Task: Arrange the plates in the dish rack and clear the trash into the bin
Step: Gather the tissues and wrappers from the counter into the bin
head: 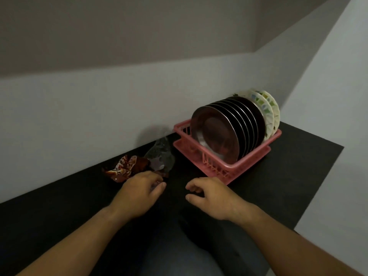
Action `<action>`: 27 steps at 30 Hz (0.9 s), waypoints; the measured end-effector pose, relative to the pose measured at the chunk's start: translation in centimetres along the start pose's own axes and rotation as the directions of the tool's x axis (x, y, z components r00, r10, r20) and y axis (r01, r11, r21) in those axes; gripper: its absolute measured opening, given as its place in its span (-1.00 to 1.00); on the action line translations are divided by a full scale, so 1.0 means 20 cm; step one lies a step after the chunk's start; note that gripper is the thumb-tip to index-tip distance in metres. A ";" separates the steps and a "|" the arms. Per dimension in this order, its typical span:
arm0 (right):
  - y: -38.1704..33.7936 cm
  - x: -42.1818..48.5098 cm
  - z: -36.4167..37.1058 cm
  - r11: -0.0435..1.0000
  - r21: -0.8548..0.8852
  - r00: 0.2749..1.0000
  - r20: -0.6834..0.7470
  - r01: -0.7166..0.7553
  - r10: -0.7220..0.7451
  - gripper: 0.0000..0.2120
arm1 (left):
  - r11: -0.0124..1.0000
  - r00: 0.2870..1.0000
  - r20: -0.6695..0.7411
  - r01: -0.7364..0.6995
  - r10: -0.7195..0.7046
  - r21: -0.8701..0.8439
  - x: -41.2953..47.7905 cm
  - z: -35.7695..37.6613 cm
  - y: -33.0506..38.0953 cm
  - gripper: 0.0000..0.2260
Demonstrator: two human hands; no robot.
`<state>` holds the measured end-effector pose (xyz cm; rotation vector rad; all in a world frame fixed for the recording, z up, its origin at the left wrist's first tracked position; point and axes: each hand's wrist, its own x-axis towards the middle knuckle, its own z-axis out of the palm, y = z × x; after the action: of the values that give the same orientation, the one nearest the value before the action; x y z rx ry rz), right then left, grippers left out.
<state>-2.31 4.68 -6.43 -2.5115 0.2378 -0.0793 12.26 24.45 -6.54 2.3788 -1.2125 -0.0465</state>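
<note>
Plates [229,128] all racked upright in pink dish rack [223,172], far right; trash step in hand. Left hand [139,194] pinching clear plastic beside brown wrapper [125,168]; right hand [209,196] half-open, empty. Next: gather both wrappers; bin out of view

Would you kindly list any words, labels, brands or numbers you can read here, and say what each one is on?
No text can be read.
Brown wrapper: light markings, too crumpled and blurred to read.
Patterned plates: green and blue decoration only, no lettering.
Pink dish rack: no label visible.
</note>
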 end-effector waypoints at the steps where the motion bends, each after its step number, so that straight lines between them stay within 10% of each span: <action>1: 0.00 0.03 0.01 1.000 0.004 1.000 -0.001 -0.010 0.010 -0.66 | 1.000 1.000 -0.009 0.001 -0.001 0.013 0.03 -0.01 -0.04 -0.79; 8: 0.04 0.22 0.14 0.998 -0.032 0.997 0.052 -0.051 0.052 -0.69 | 0.971 0.983 0.026 0.176 -0.183 0.160 0.35 0.00 -0.45 -0.40; 13: 0.03 0.31 0.21 0.996 -0.056 0.994 0.077 -0.070 0.074 -0.67 | 0.914 0.851 0.345 0.330 -0.395 0.235 0.48 0.07 -0.65 0.07; 27: -0.22 0.53 0.48 0.961 -0.265 0.966 0.215 -0.083 0.143 -0.33 | 0.932 0.903 0.261 0.290 -0.342 0.219 0.30 0.16 -0.61 -0.24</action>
<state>9.80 11.76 -11.59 -2.7248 0.3117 0.3099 24.32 24.68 -13.40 2.7821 -0.9688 -0.4319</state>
